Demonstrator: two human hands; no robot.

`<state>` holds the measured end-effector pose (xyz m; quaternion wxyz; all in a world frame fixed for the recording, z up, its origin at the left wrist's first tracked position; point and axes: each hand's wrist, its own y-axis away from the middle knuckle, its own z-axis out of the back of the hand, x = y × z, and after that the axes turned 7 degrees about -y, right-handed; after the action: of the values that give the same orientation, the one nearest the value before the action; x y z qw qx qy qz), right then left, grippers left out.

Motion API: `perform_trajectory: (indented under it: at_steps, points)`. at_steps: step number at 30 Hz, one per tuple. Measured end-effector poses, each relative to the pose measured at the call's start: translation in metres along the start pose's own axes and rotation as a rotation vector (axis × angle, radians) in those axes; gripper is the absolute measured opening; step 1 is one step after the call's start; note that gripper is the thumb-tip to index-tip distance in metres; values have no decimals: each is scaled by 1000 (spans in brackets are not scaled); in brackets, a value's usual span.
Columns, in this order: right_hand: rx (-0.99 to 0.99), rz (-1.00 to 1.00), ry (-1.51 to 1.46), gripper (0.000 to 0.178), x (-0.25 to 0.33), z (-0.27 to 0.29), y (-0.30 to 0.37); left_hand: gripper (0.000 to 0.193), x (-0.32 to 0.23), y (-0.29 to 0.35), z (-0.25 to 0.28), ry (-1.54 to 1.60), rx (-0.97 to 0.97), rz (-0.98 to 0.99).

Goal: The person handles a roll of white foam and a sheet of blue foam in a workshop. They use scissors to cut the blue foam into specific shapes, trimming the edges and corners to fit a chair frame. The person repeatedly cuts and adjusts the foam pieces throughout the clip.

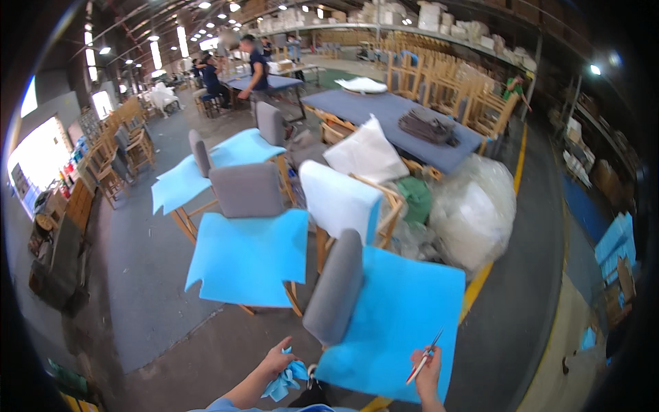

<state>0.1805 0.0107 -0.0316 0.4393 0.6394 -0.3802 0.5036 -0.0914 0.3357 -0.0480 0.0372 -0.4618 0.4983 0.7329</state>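
Note:
My left hand (276,360) is closed around crumpled light-blue foam scraps (287,382), near the lower middle. At the lower right my right hand (428,373) grips scissors (420,364) with red-and-white handles, their thin blades pointing up and away. The scissors are over a large bright-blue foam sheet (408,302) that covers the seat of the nearest chair. That chair's grey padded backrest (334,290) stands between my two hands, slightly farther off. Just beyond, another chair has a blue sheet (248,257) with notched corners over its seat, below a grey backrest (247,190).
Two more blue-covered chairs (180,184) stand farther left, and a white-covered one (340,196) is in the middle. Clear plastic bags (473,216) bulge at right, below a blue-topped table (384,117). Stacked wooden chair frames (473,89) fill the back; people (257,72) work far off.

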Motion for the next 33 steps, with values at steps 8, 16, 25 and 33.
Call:
perform_trajectory:
  at_steps: [8, 16, 25, 33]
  points:
    - [-113, -169, 219, 37, 1, 151, 59, 103, -29, 52, -131, 476, -210, -193]
    - [-211, -137, 600, 61, -18, 145, -45, 75, -73, 34, -145, 599, -221, -385]
    - [-160, -484, 125, 62, -96, 108, -129, 67, -89, 6, -146, 413, -325, -300]
    - [-154, -425, -70, 57, -132, 68, -62, 68, -106, -23, -88, 218, -381, -242]
